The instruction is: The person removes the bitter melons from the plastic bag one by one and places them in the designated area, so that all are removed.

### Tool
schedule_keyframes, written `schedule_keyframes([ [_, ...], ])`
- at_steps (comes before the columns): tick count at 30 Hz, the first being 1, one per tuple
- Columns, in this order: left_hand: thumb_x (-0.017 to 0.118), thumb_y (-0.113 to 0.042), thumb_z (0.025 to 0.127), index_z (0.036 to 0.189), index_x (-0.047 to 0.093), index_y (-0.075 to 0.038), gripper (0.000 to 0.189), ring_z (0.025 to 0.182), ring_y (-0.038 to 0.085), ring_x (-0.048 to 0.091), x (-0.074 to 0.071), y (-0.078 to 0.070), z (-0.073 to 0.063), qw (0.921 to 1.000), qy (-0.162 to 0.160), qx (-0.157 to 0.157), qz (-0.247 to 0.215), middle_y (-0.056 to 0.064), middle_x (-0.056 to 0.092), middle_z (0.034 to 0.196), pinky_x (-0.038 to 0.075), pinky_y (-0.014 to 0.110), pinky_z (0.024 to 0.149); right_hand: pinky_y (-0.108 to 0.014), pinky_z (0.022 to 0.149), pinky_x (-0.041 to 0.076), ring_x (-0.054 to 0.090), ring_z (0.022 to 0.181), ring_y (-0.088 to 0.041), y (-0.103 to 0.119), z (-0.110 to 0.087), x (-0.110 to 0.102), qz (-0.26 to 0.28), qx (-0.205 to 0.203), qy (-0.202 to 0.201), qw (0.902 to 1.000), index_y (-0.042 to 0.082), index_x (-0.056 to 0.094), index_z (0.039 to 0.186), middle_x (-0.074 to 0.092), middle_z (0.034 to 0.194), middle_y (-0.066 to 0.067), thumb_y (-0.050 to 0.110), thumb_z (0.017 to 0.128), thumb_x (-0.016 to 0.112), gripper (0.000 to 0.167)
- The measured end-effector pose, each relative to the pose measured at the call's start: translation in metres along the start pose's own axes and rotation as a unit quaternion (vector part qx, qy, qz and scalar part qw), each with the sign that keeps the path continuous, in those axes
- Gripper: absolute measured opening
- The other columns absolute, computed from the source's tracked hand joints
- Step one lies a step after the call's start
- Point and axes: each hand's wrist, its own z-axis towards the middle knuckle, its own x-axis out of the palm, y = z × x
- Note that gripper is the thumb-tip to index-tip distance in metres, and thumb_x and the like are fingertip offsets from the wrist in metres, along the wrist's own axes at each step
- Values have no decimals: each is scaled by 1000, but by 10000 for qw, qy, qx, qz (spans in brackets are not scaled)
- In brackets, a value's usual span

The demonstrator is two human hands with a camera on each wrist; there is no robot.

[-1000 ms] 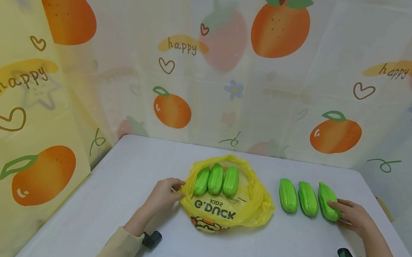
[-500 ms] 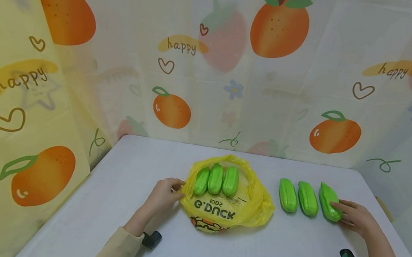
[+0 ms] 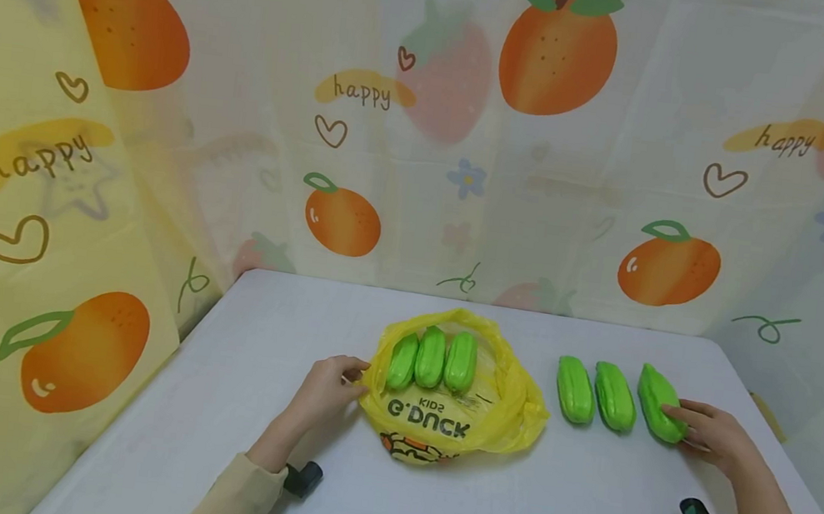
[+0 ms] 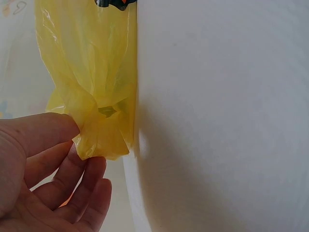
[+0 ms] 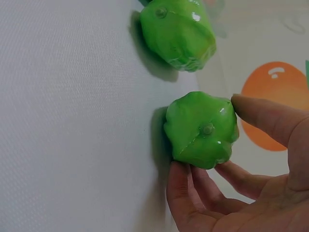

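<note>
Left hand (image 3: 332, 387) is pinching left rim of yellow bag (image 3: 519, 412). Right hand (image 3: 716, 435) is pinching outermost green vegetable (image 3: 656, 404), well right of bag, between thumb and fingers. Compared with second ago, that piece is lying slightly farther from bag, leaving wider gap beside middle vegetable (image 3: 616, 397). Shift is probably reflecting grip settling; three vegetables (image 3: 431, 358) are resting inside bag.
</note>
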Motion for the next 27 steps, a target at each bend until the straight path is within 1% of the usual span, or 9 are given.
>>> schedule_keyframes([
  [2,75,-9,78,110,69,-5,33,86,17,62,0,0,0,10000,-5,9,-14,4,69,93,53,32,74,-31,83,53,32,123,-47,0,0,2,-37,-14,-21,10000,-13,6,145,10,145,-38,48,92,53,94],
  [6,74,-9,78,110,69,-5,33,86,17,62,0,0,-1,10000,4,8,-35,4,69,93,53,32,73,-35,87,52,31,125,-49,1,0,5,-115,-49,21,9999,-13,6,145,8,145,-39,49,91,53,94],
  [13,74,-9,78,110,69,-5,33,85,17,61,0,0,0,10000,10,-2,11,3,68,92,53,32,73,-33,85,53,33,123,-46,4,-2,8,-127,-29,65,9999,-13,6,145,11,145,-38,49,92,52,94],
  [20,74,-9,78,111,69,-5,33,86,17,61,0,0,1,10000,31,-1,28,4,68,93,53,32,73,-30,83,54,34,121,-45,2,-2,5,-155,21,77,9998,-13,6,145,12,143,-37,48,93,51,91],
  [22,75,-9,78,110,69,-5,33,86,17,61,0,0,0,10000,24,-11,27,4,69,93,53,33,73,-31,82,54,36,119,-44,2,-1,4,-152,3,115,9998,-13,7,145,13,142,-38,48,93,52,92],
  [24,75,-9,78,110,69,-5,33,86,17,61,0,0,0,10000,27,-12,32,3,69,93,53,33,73,-30,82,54,40,116,-41,1,-1,2,-176,-5,116,9998,-13,8,145,15,142,-38,49,92,52,92],
  [27,74,-9,78,110,69,-5,33,86,17,61,0,-2,0,10000,37,-26,29,3,69,93,53,33,74,-28,80,54,49,109,-32,1,-1,-2,-160,-32,53,9999,-14,10,144,19,141,-37,48,92,53,91],
])
